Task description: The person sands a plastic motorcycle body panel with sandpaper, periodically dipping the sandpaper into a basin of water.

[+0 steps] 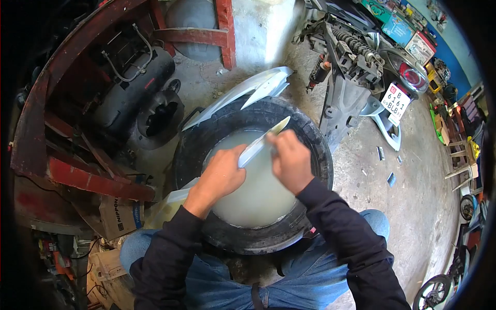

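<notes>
My left hand (pixel 225 173) is closed around a long white motorcycle body panel (pixel 252 153), held at a slant over a black rubber tub (pixel 188 165). Cloudy whitish water (pixel 253 201) fills the tub's middle. My right hand (pixel 291 161) is curled, its fingertips against the panel just below the yellowish pointed tip. Whatever may be inside those fingers is hidden, and they are slightly blurred. The panel's lower end passes behind my left hand and wrist. A second white body panel (pixel 253 88) rests across the tub's far rim.
A partly stripped motorcycle (pixel 351 82) stands at the far right. On the left are a dark air compressor (pixel 137 82) and a red frame (pixel 98 181). A cardboard box (pixel 119 214) sits near my left knee. Small scraps (pixel 391 179) lie on the concrete floor (pixel 413 206).
</notes>
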A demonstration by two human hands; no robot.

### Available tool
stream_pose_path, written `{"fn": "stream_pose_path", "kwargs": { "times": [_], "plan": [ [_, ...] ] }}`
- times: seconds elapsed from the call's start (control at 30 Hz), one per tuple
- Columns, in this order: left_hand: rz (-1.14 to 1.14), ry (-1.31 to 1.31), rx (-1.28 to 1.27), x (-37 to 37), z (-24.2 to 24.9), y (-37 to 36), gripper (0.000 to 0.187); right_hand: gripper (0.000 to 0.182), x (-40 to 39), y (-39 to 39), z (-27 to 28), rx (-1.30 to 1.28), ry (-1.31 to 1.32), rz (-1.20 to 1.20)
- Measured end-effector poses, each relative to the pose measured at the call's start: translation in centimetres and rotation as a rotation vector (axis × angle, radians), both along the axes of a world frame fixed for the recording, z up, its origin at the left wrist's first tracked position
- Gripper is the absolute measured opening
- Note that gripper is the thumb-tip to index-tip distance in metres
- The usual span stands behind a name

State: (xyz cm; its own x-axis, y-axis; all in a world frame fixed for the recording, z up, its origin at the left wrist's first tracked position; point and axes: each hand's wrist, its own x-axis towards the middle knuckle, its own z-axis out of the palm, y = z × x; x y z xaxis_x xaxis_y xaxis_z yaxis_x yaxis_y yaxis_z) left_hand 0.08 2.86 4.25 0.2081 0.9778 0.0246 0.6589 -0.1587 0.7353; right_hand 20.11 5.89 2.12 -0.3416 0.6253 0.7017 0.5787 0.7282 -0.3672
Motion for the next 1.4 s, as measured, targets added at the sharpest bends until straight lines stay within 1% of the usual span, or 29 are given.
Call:
{"fn": "stream_pose_path", "kwargs": {
  "times": [0.03,0.07,0.13,0.17,0.2,0.27,0.33,0.4,0.43,0.47,0.53,0.57,0.6,0.67,0.73,0.77,0.83,0.9,0.93,1.03,1.13,1.17,1.2,1.27,1.3,1.33,1.4],
  "plan": [
    [0.008,-0.013,-0.026,0.1,0.0,0.0,0.045,0.04,0.2,0.4,0.3,-0.022,0.047,-0.021],
    [0.008,-0.018,-0.028,0.1,-0.2,-0.2,0.045,0.04,0.0,-0.2,0.2,-0.024,0.042,-0.021],
    [-0.001,0.02,-0.044,0.0,-0.1,0.0,0.047,0.044,-0.9,-1.8,-0.2,-0.006,-0.018,0.055],
    [-0.002,0.022,-0.041,0.0,0.0,0.0,0.047,0.038,-1.1,-2.1,-0.1,-0.013,0.003,0.099],
    [0.003,0.019,-0.035,-0.1,0.0,0.0,0.047,0.038,-0.8,-1.6,-0.1,-0.011,0.006,0.101],
    [0.012,0.011,-0.031,-0.2,-0.1,-0.1,0.047,0.04,0.3,-0.2,0.1,-0.041,0.002,-0.04],
    [0.015,0.006,-0.034,0.1,0.0,-0.2,0.047,0.039,-0.2,-0.7,0.2,-0.049,0.038,-0.053],
    [0.01,0.01,-0.01,0.1,-0.3,-0.2,0.047,0.037,-1.1,-1.9,0.0,-0.017,-0.007,0.068],
    [0.009,0.017,0.012,0.0,-0.2,-0.2,0.048,0.041,-0.8,-1.6,0.0,-0.035,0.012,0.092],
    [0.009,0.021,0.011,-0.1,-0.2,-0.1,0.048,0.041,-0.4,-0.9,-0.2,-0.036,0.016,0.092],
    [0.023,0.023,-0.047,0.0,0.2,-0.1,0.049,0.043,0.1,0.5,-0.4,-0.039,0.05,-0.025],
    [0.025,0.02,-0.048,0.0,0.0,-0.1,0.049,0.045,-0.1,-0.1,-0.6,-0.015,0.024,-0.023],
    [0.012,0.023,-0.049,0.0,-0.2,0.1,0.049,0.045,-0.7,-1.0,-0.6,-0.008,-0.01,0.028],
    [-0.001,0.034,-0.048,-0.1,-0.3,0.2,0.05,0.046,-1.2,-1.7,-0.2,-0.007,0.027,0.14],
    [0.01,-0.011,0.004,0.0,-0.3,0.1,0.04,0.046,0.0,-0.1,-0.2,0.002,0.0,0.031],
    [0.013,-0.012,0.003,-0.1,-0.5,0.1,0.04,0.045,0.1,0.8,-0.4,-0.001,0.059,-0.038],
    [-0.018,0.033,-0.02,0.1,-0.8,0.3,0.051,0.043,-0.7,-0.5,-0.9,-0.006,0.014,-0.012],
    [-0.008,0.031,-0.024,0.2,-0.4,0.3,0.05,0.041,-1.6,-2.3,-0.7,-0.034,-0.02,0.078],
    [0.004,0.033,-0.034,0.1,-0.3,0.2,0.05,0.041,-1.2,-1.9,-0.7,-0.032,-0.018,0.077],
    [0.016,0.017,-0.034,-0.1,-0.2,0.4,0.05,0.044,-0.1,0.2,-0.5,-0.037,0.014,-0.05],
    [0.004,0.021,-0.03,0.0,-0.6,0.5,0.051,0.042,-1.4,-1.4,-1.2,-0.03,-0.014,-0.018],
    [0.003,0.02,-0.027,0.0,-0.6,0.5,0.051,0.04,-2.0,-2.5,-1.0,-0.042,-0.006,0.043],
    [0.005,0.027,-0.007,-0.1,-0.5,0.4,0.051,0.04,-1.7,-2.0,-0.9,-0.039,-0.004,0.043],
    [0.011,0.038,0.006,-0.4,-0.5,0.3,0.052,0.039,-0.6,-0.4,-0.8,-0.05,0.004,-0.045],
    [0.009,0.042,-0.011,-0.3,-0.4,0.4,0.052,0.039,-0.6,0.0,-0.4,-0.12,0.107,-0.073],
    [0.004,0.044,-0.025,-0.1,-0.4,0.4,0.052,0.039,-1.1,-0.7,-0.6,-0.123,0.104,-0.071],
    [0.009,0.043,-0.026,0.0,-0.1,0.4,0.052,0.036,-2.2,-2.3,-0.9,-0.074,0.017,0.016]
  ]
}}
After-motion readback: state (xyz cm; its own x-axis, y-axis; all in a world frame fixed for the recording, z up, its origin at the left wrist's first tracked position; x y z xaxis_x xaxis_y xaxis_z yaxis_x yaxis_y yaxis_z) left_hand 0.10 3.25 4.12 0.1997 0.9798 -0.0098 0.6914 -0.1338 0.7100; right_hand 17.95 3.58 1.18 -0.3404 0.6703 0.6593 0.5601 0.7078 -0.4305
